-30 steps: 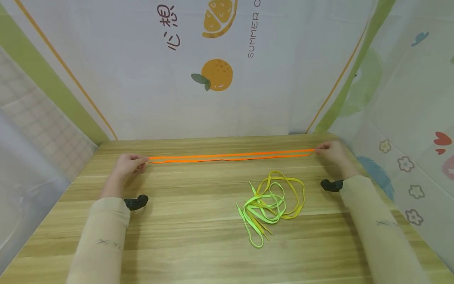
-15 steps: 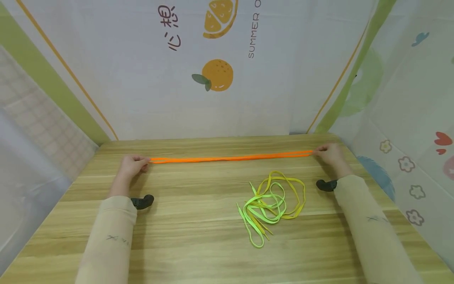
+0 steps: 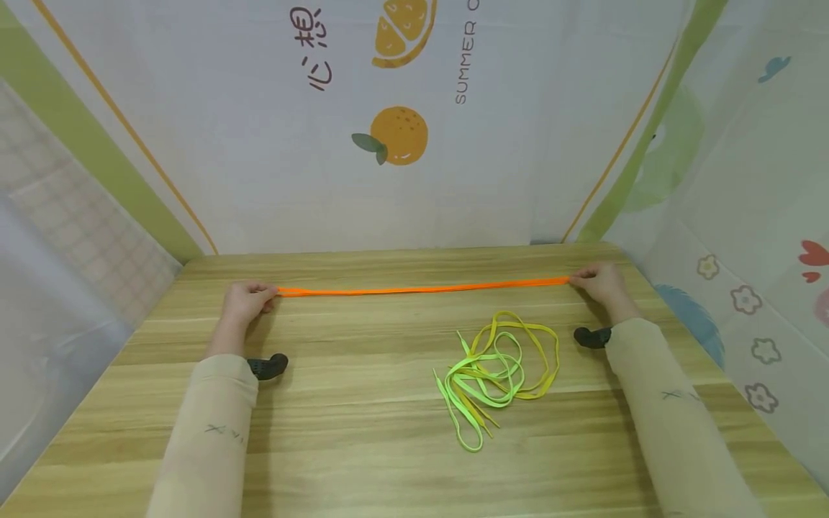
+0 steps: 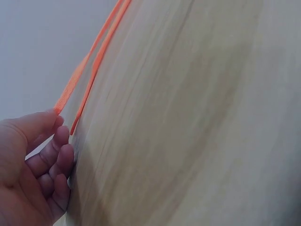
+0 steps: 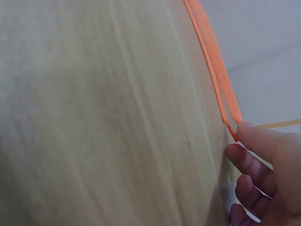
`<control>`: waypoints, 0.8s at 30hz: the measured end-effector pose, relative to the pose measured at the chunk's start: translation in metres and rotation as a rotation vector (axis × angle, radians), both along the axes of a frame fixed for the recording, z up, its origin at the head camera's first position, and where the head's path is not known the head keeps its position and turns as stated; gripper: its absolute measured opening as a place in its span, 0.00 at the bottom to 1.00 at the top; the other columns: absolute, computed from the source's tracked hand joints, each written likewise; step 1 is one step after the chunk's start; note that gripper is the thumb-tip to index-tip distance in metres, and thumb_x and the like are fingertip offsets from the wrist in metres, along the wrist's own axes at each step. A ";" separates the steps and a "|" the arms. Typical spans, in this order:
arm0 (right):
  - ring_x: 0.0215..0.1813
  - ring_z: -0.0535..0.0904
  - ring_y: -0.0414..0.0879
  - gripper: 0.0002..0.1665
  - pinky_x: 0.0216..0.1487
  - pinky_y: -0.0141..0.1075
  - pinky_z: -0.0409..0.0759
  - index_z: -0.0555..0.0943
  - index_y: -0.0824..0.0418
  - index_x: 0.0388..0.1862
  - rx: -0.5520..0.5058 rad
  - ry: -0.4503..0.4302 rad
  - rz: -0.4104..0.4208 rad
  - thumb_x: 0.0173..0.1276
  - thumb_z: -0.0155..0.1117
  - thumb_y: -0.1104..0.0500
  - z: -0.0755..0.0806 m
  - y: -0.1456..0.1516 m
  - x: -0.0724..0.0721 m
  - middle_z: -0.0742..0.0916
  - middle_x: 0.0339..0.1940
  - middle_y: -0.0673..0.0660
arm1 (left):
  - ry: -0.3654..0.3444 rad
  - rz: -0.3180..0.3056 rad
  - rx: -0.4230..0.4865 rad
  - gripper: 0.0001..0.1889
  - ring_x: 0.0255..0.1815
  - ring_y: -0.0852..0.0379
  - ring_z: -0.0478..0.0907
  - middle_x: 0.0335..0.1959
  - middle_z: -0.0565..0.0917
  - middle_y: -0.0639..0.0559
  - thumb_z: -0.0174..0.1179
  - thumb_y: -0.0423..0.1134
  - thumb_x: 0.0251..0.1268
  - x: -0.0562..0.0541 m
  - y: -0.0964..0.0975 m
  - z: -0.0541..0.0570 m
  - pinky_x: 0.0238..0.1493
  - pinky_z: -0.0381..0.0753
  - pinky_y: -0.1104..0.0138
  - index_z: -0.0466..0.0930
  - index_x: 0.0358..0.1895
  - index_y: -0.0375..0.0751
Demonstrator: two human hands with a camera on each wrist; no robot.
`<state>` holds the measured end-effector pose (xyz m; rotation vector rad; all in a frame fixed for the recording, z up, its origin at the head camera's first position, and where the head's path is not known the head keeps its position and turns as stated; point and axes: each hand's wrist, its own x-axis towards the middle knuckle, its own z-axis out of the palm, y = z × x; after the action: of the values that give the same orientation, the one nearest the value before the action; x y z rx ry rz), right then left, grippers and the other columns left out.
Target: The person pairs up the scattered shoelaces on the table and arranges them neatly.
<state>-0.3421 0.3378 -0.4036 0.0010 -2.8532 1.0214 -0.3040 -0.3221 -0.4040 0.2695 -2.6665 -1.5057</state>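
Note:
An orange shoelace (image 3: 421,290) runs in two strands across the far part of the wooden table (image 3: 337,432). My left hand (image 3: 247,301) pinches one end of it between thumb and forefinger. At the other end my right hand (image 3: 602,282) pinches the lace the same way. In the left wrist view, one strand of the orange shoelace (image 4: 94,67) ends in a free tip just beside the fingers. A lace tip also shows at the right fingertips in the right wrist view. Whether this is one lace or two I cannot tell.
A loose tangle of a light green shoelace (image 3: 482,392) and a yellow shoelace (image 3: 553,360) lies on the table, right of centre. Printed cloth (image 3: 259,180) hangs behind the table, and more cloth (image 3: 745,216) hangs along the right side.
The two orange strands have drawn together and look almost like one line in the head view. My left hand has shifted slightly right, and my right hand slightly left.

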 end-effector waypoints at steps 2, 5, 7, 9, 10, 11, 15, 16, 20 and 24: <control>0.54 0.71 0.68 0.20 0.58 0.57 0.65 0.81 0.76 0.44 0.001 -0.008 0.003 0.68 0.63 0.56 0.000 0.000 0.000 0.80 0.49 0.74 | -0.004 -0.003 -0.021 0.18 0.22 0.66 0.76 0.23 0.81 0.53 0.56 0.35 0.70 0.000 0.001 0.001 0.28 0.77 0.74 0.75 0.51 0.18; 0.54 0.71 0.68 0.20 0.58 0.57 0.65 0.81 0.75 0.45 0.011 -0.021 0.007 0.68 0.63 0.57 0.000 0.000 0.000 0.80 0.49 0.74 | -0.012 -0.006 -0.063 0.18 0.23 0.65 0.75 0.24 0.82 0.53 0.55 0.35 0.70 0.001 0.003 0.001 0.28 0.76 0.74 0.76 0.51 0.19; 0.55 0.71 0.68 0.19 0.58 0.57 0.64 0.81 0.75 0.45 0.020 -0.025 0.008 0.68 0.63 0.57 0.001 -0.001 0.000 0.80 0.49 0.73 | -0.021 -0.008 -0.096 0.18 0.24 0.64 0.75 0.25 0.82 0.52 0.54 0.37 0.71 0.001 0.003 0.002 0.28 0.75 0.74 0.76 0.51 0.20; 0.56 0.70 0.68 0.19 0.59 0.57 0.63 0.81 0.74 0.46 0.018 -0.033 0.007 0.68 0.63 0.57 0.001 -0.002 -0.001 0.80 0.50 0.73 | -0.030 -0.003 -0.123 0.18 0.25 0.64 0.75 0.27 0.83 0.51 0.54 0.38 0.71 0.001 0.004 0.001 0.28 0.74 0.73 0.77 0.51 0.22; 0.57 0.69 0.69 0.19 0.60 0.57 0.63 0.81 0.74 0.47 0.016 -0.042 0.007 0.69 0.62 0.57 0.001 -0.002 -0.001 0.79 0.51 0.74 | -0.032 0.000 -0.137 0.18 0.26 0.63 0.75 0.27 0.83 0.50 0.54 0.38 0.71 0.002 0.005 0.002 0.28 0.74 0.73 0.78 0.51 0.22; 0.58 0.68 0.69 0.20 0.60 0.57 0.62 0.81 0.74 0.47 0.015 -0.049 0.008 0.69 0.62 0.57 0.001 -0.002 -0.001 0.79 0.52 0.74 | -0.035 0.003 -0.150 0.18 0.26 0.63 0.74 0.27 0.83 0.50 0.54 0.38 0.71 0.002 0.006 0.002 0.28 0.73 0.73 0.78 0.50 0.23; 0.61 0.65 0.70 0.20 0.62 0.58 0.60 0.80 0.74 0.49 0.014 -0.078 0.012 0.70 0.61 0.57 0.001 -0.003 -0.001 0.76 0.55 0.75 | -0.041 0.024 -0.195 0.17 0.27 0.60 0.72 0.26 0.82 0.51 0.55 0.39 0.71 0.002 0.008 0.001 0.31 0.71 0.70 0.79 0.48 0.25; 0.61 0.66 0.69 0.20 0.61 0.58 0.61 0.79 0.74 0.49 0.018 -0.079 0.013 0.70 0.61 0.57 0.001 -0.003 -0.001 0.76 0.55 0.74 | -0.043 0.027 -0.199 0.17 0.28 0.59 0.72 0.26 0.82 0.51 0.55 0.39 0.71 0.002 0.009 0.001 0.32 0.71 0.69 0.79 0.49 0.25; 0.58 0.68 0.68 0.19 0.59 0.57 0.63 0.80 0.73 0.49 0.026 -0.081 0.012 0.70 0.61 0.57 0.001 -0.004 -0.002 0.78 0.53 0.73 | -0.033 0.036 -0.231 0.16 0.32 0.54 0.72 0.29 0.83 0.49 0.55 0.39 0.71 0.001 0.010 0.000 0.36 0.69 0.65 0.80 0.49 0.26; 0.57 0.68 0.68 0.18 0.59 0.57 0.63 0.80 0.73 0.48 0.021 -0.093 0.010 0.70 0.61 0.57 0.001 -0.004 -0.001 0.77 0.53 0.73 | -0.029 0.036 -0.248 0.16 0.36 0.48 0.73 0.32 0.83 0.44 0.54 0.39 0.71 0.002 0.011 -0.001 0.40 0.69 0.61 0.79 0.49 0.27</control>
<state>-0.3429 0.3334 -0.4022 -0.0310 -2.9500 1.0201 -0.3016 -0.3115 -0.4051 0.3229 -2.8165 -1.1535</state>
